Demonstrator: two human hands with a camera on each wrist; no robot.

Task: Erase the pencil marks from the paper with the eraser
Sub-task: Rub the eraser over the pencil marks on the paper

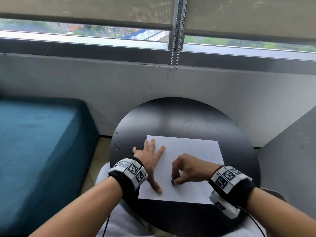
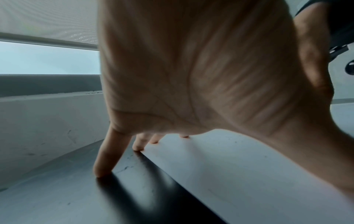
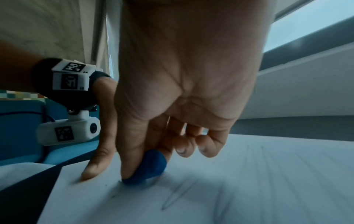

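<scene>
The paper (image 1: 191,151) is pinned flat by the spread left hand (image 1: 150,159) so the eraser (image 1: 172,181), pinched in the right hand (image 1: 189,168), can be rubbed.

Paper (image 1: 193,151) on round black table (image 1: 179,117)

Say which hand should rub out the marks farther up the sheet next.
Right. The right hand already pinches the blue eraser against the paper, with faint pencil marks just beyond it. The left hand lies flat, fingers spread, pinning the sheet's left edge.
</scene>
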